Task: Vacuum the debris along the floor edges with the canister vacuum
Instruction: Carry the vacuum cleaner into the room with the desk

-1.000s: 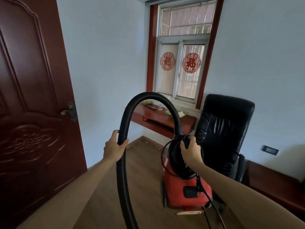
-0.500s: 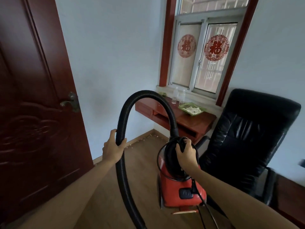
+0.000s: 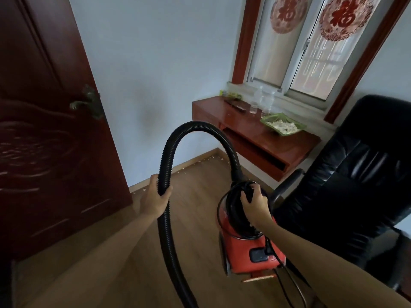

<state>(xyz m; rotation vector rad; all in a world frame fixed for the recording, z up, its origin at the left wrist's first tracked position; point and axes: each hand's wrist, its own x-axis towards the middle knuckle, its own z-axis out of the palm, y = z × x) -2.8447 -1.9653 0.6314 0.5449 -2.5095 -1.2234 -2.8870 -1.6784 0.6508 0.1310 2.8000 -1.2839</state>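
A red-brown desk point(image 3: 255, 141) is fixed to the wall. Toward the right end of its top lies a green tray point(image 3: 300, 128) of pale scraps, with clear bottles point(image 3: 258, 100) standing behind it. Directly above the desk is a window point(image 3: 273, 54) bearing two red paper cutouts point(image 3: 289, 12). A black leather chair point(image 3: 355, 174) stands just right of the desk. Well to its left is a dark red door point(image 3: 44, 141) with a metal handle point(image 3: 86, 104).

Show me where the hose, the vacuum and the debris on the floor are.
hose point(image 3: 198, 126), head view, top of its black arch.
vacuum point(image 3: 241, 250), head view, red body.
debris point(image 3: 203, 161), head view, pale bits along the baseboard.
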